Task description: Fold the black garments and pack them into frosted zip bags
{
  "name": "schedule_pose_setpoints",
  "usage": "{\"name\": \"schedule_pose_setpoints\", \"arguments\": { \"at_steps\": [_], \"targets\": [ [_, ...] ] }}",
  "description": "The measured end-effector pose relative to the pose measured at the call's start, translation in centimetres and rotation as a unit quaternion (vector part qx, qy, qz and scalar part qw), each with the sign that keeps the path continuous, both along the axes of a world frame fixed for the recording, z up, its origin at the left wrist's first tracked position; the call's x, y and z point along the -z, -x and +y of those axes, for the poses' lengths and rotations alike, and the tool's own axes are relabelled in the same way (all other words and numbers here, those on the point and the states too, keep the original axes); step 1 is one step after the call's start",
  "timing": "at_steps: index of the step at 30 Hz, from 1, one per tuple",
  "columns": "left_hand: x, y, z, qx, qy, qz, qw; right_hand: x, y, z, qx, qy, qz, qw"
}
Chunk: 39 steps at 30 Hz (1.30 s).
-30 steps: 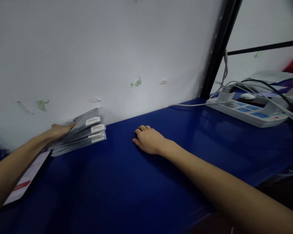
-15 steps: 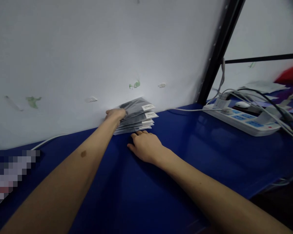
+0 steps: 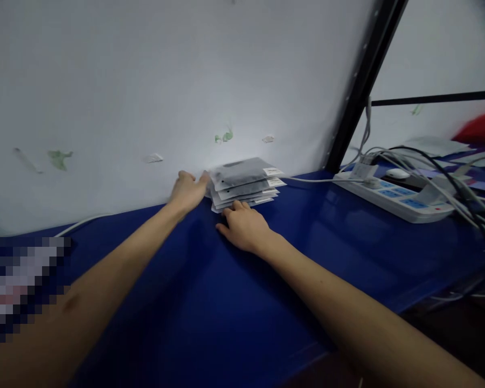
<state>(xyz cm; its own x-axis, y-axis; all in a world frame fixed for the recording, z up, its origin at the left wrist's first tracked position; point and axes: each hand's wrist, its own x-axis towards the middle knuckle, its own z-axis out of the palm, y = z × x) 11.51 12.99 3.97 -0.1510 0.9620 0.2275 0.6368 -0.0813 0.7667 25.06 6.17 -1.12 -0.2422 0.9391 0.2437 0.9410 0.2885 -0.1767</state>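
A stack of flat, dark items in clear plastic bags [image 3: 244, 180] lies on the blue table [image 3: 210, 302] against the white wall. White labels show at the right ends of several bags. My left hand [image 3: 188, 189] is at the stack's left end, thumb and fingers apart, with the thumb side close to the bag edges. My right hand [image 3: 246, 225] rests on the table before the stack, palm down. Its fingers are stretched out and reach the front edge of the lower bags. Neither hand has a bag in its grasp.
A white power strip [image 3: 392, 199] with blue sockets stands on the right, tangled with cables [image 3: 440, 167]. A black metal post [image 3: 364, 81] rises behind it. White cords run along the wall. A blurred-out object [image 3: 20, 280] lies at the left.
The stack has shifted right and its top bag now lies flatter and more in line. My left hand has let go of the bags' left end. My right hand has stayed by the front edge.
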Motion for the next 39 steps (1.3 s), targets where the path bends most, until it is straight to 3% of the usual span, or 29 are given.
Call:
{"name": "schedule_pose_setpoints", "arguments": {
  "at_steps": [1,2,4,6,9,23,27,30,32,34,39],
  "targets": [
    [0.5,2.3,-1.4,0.022,-0.022,0.042,0.999,0.0,-0.1,0.1,0.000,0.004,0.003,1.000],
    [1.2,4.8,-2.8,0.075,-0.059,0.165,0.982,0.0,-0.1,0.1,-0.002,0.008,0.005,1.000],
    [2.8,9.8,-5.7,0.158,-0.071,0.335,0.926,0.1,-0.1,0.2,-0.009,0.014,0.006,1.000],
    [4.5,14.0,-8.2,0.180,-0.029,0.377,0.908,0.3,-0.2,0.2,-0.018,0.014,0.006,1.000],
    [6.1,17.4,-10.6,0.150,-0.010,0.351,0.924,0.6,-0.5,0.4,-0.035,0.003,-0.001,0.999],
    [5.5,16.9,-11.6,0.170,0.014,0.369,0.914,0.9,-1.3,1.0,-0.060,-0.020,0.002,0.998],
    [5.4,16.8,-11.6,0.171,-0.001,0.349,0.921,0.3,-2.2,1.8,0.034,-0.089,0.072,0.993],
    [5.4,16.7,-11.6,0.169,0.008,0.348,0.922,0.3,-3.9,2.9,0.130,-0.243,0.125,0.953],
    [5.5,16.8,-11.6,0.169,0.011,0.353,0.920,0.7,-5.4,3.8,0.176,-0.305,0.150,0.924],
    [5.5,17.0,-11.6,0.171,0.010,0.357,0.918,1.3,-6.8,4.6,0.206,-0.300,0.172,0.915],
    [5.6,17.6,-11.4,0.191,0.005,0.354,0.915,2.3,-9.0,5.8,0.240,-0.221,0.189,0.926]
  ]
}}
